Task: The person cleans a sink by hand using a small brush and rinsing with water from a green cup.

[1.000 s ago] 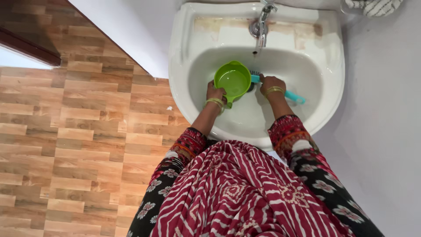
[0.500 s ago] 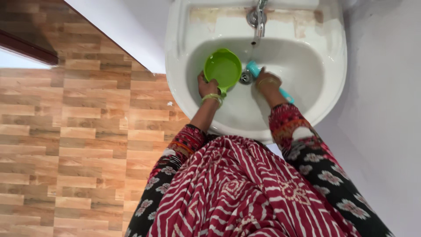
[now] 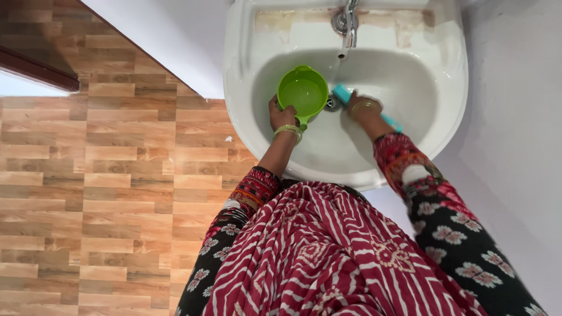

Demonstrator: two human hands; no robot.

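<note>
no packages, labels, signs or screens show in this view.
</note>
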